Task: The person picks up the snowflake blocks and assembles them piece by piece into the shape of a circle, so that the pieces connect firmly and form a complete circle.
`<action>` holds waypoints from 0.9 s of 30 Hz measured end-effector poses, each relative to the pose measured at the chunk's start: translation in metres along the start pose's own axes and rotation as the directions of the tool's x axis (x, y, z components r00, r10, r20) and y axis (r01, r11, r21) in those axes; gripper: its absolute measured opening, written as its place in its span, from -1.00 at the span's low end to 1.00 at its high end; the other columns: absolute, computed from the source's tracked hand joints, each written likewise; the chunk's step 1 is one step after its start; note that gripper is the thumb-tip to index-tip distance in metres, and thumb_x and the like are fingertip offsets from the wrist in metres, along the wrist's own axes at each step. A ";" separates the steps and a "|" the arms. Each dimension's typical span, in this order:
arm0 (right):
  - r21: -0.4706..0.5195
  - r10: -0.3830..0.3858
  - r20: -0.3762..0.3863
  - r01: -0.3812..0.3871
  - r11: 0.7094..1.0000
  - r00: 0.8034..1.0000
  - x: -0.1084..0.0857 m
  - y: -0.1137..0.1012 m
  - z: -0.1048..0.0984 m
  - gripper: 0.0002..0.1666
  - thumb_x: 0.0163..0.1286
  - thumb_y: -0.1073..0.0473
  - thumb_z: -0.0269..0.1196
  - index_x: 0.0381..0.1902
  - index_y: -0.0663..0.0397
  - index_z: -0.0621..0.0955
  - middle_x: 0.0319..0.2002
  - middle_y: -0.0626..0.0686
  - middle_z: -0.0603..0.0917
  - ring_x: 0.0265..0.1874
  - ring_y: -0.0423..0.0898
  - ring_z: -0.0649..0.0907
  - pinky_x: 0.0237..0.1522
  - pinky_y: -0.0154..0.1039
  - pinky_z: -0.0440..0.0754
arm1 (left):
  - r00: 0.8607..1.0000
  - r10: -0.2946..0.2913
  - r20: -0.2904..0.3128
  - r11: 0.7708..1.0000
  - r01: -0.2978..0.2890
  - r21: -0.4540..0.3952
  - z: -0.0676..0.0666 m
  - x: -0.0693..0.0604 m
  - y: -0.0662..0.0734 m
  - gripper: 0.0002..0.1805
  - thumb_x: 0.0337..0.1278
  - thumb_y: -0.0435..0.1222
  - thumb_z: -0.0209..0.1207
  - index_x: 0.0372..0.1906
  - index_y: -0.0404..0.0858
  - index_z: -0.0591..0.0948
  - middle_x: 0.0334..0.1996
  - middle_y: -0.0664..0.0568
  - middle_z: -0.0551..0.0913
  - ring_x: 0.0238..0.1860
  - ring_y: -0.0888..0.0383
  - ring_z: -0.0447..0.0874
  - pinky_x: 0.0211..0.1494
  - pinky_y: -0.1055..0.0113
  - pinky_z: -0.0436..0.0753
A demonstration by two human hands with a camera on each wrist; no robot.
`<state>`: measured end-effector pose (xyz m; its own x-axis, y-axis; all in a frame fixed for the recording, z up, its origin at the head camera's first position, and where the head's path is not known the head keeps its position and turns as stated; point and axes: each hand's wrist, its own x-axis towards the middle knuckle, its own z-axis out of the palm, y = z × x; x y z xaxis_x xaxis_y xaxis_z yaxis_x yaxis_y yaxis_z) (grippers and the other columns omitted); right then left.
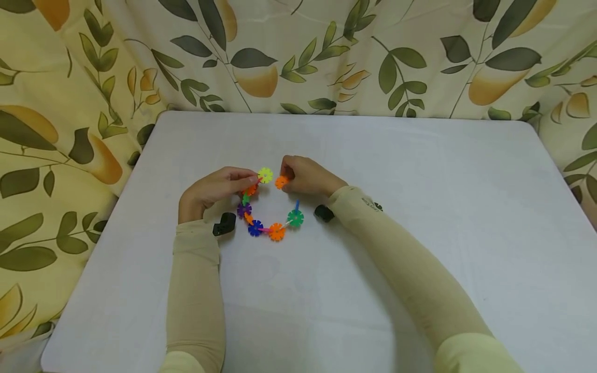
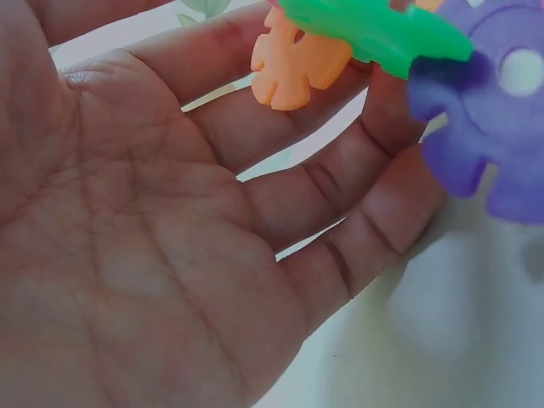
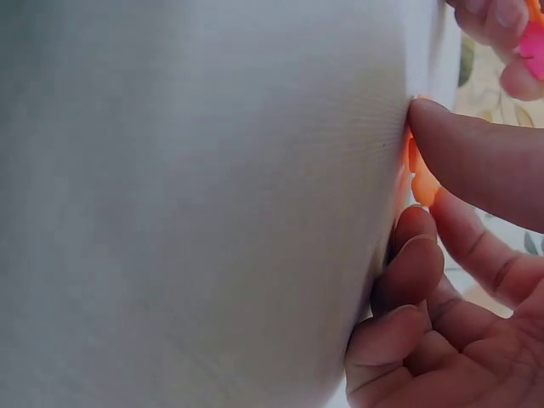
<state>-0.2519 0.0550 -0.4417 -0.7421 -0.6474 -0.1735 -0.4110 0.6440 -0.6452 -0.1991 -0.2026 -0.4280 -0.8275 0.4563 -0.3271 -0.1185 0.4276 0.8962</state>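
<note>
Slotted, flower-shaped plastic discs of several colours are joined in a curved chain on the table. My left hand (image 1: 212, 186) pinches the chain's upper left end, next to a yellow disc (image 1: 265, 175). In the left wrist view, an orange disc (image 2: 293, 68), a green disc (image 2: 391, 34) and a purple disc (image 2: 459, 161) show by its fingers. My right hand (image 1: 308, 175) pinches a separate orange disc (image 1: 281, 182) between thumb and finger, a small gap from the yellow one. At the chain's other end, a blue disc seen edge-on (image 1: 297, 205) joins a green disc (image 1: 295, 218).
Black wrist devices (image 1: 225, 224) sit under both wrists. A white cloth covers the table (image 1: 420, 171). Behind it and at the sides hangs a leaf-patterned curtain (image 1: 326, 77). A small dark green piece (image 1: 378, 206) shows partly behind the right forearm.
</note>
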 end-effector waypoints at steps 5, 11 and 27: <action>0.025 0.013 -0.015 -0.013 1.000 1.000 -0.005 0.001 0.000 -0.69 0.36 0.35 0.46 -0.07 0.22 0.55 -0.20 0.13 0.55 -0.14 0.06 0.52 -0.05 -0.13 0.50 | 1.000 -0.013 -0.012 1.000 0.013 -0.002 0.001 0.001 -0.001 -0.45 0.74 -0.06 -0.02 0.36 -0.46 0.59 0.15 -0.16 0.62 0.07 -0.06 0.58 0.54 -0.17 0.28; 0.011 0.010 -0.010 -0.010 1.000 1.000 -0.010 0.003 -0.001 -0.71 0.38 0.33 0.46 -0.05 0.26 0.58 -0.17 0.14 0.58 -0.14 0.06 0.53 -0.02 -0.11 0.53 | 1.000 -0.009 -0.005 1.000 0.009 -0.001 0.002 0.003 -0.001 -0.45 0.74 -0.06 -0.01 0.38 -0.44 0.58 0.11 -0.15 0.61 0.01 -0.05 0.59 0.56 -0.17 0.21; 0.074 0.012 -0.047 -0.009 0.997 0.999 -0.039 0.014 -0.013 -0.75 0.46 0.30 0.37 0.04 0.29 0.66 -0.07 0.17 0.68 -0.05 0.08 0.60 0.14 -0.05 0.59 | 1.000 0.000 -0.004 1.000 0.000 0.015 0.007 0.003 0.005 -0.48 0.73 -0.14 0.00 0.44 -0.43 0.53 0.01 -0.09 0.56 0.07 -0.02 0.42 0.39 -0.05 0.33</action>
<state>-0.2351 0.0945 -0.4344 -0.7713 -0.6196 -0.1458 -0.3645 0.6177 -0.6969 -0.1986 -0.1938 -0.4270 -0.8299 0.4531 -0.3254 -0.1101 0.4388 0.8918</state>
